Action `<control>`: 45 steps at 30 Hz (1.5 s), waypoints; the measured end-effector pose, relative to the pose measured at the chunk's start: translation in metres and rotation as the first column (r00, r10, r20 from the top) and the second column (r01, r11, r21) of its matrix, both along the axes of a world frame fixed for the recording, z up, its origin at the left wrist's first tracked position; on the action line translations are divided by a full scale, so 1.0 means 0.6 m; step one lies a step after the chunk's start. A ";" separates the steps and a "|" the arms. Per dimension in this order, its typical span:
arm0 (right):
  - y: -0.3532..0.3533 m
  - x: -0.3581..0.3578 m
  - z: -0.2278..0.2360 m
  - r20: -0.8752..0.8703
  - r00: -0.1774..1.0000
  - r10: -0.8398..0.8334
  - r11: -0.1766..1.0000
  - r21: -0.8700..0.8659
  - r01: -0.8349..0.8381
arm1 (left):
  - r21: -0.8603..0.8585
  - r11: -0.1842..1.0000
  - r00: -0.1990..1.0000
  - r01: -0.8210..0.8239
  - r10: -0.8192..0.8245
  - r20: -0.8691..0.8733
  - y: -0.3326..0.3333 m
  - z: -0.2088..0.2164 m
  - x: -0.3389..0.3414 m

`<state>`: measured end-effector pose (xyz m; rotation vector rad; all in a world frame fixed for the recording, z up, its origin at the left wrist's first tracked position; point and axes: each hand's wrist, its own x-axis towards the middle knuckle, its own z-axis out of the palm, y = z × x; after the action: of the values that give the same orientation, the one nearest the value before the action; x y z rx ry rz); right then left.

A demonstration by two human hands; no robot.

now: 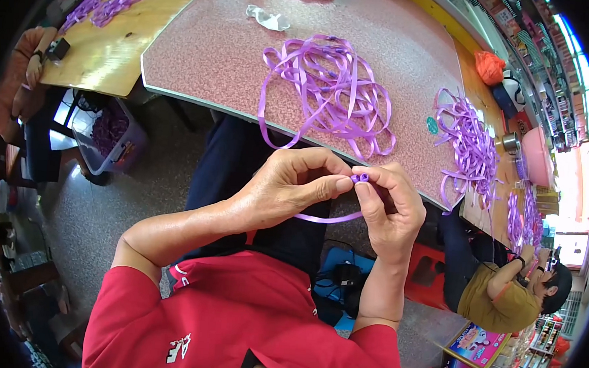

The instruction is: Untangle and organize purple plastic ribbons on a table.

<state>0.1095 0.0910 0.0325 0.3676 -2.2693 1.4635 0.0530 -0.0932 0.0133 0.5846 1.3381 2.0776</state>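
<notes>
My left hand [294, 187] and my right hand [393, 207] meet just off the near edge of the table, fingertips pinched together. Between them is a small dark purple fitting [359, 178], held by both thumbs and forefingers. A light purple strap [331, 220] curves below the hands and runs behind my right fingers. Beyond my hands lies a loose pile of purple straps [334, 92] on the tabletop, with a few darker purple fittings along them. Some loops hang over the near edge.
The pink speckled table [201, 57] has a second strap heap [469, 144] at its right. A crumpled white piece [267, 18] lies farther back. Co-workers sit left and right; the right one [507, 291] is beside more straps. A plastic bin [108, 135] stands on the floor at left.
</notes>
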 end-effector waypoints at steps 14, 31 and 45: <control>0.016 0.006 0.016 0.094 0.993 0.076 0.997 0.011 -0.077 | -0.005 1.000 0.999 -0.020 0.020 -0.036 -0.005 -0.002 -0.006; 0.018 0.010 0.016 0.149 0.986 0.068 0.992 -0.112 -0.052 | -0.058 0.998 0.997 -0.002 -0.003 -0.083 -0.006 0.002 -0.010; 0.005 0.018 0.049 0.089 0.996 -0.013 0.980 0.199 -0.005 | -0.076 0.996 0.961 -0.054 0.031 -0.276 -0.002 -0.001 -0.009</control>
<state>0.1204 0.0942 0.0617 0.3631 -2.4960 1.2773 0.0478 -0.0947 0.0127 0.8391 1.5971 2.0180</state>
